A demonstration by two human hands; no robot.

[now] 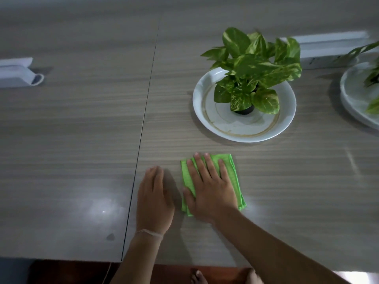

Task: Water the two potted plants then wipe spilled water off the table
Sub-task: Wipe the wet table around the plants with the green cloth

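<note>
The right hand [209, 187] lay flat on a folded green cloth [229, 173], palm down, its fingers [207, 165] spread apart and pressing the cloth against the grey wood-grain bench [71, 130] rather than gripping it. The cloth sat near the bench's front edge, its far corner showing beyond the fingertips and its right edge showing beside the hand. Just beside it, at about nine o'clock, the left hand [153, 197] rested on the bench with its fingers held together and nothing in them; a thin band [148, 233] circled that wrist. At roughly twelve to one o'clock from the cloth, near but apart from it, stood a potted plant [254, 68] with variegated green leaves, its small dark pot [245, 110] set inside a white dish [207, 117] marked with a brownish ring. A second plant [372, 75] in another white dish [348, 99] was cut off at the frame's right edge, at about two o'clock. A white box [326, 49] lay behind the plants, and a white object [16, 72] sat far off at ten o'clock. A dark seam [147, 93] ran across the bench to the left of the hands. Whether any water lay on the surface could not be told through the glare.
</note>
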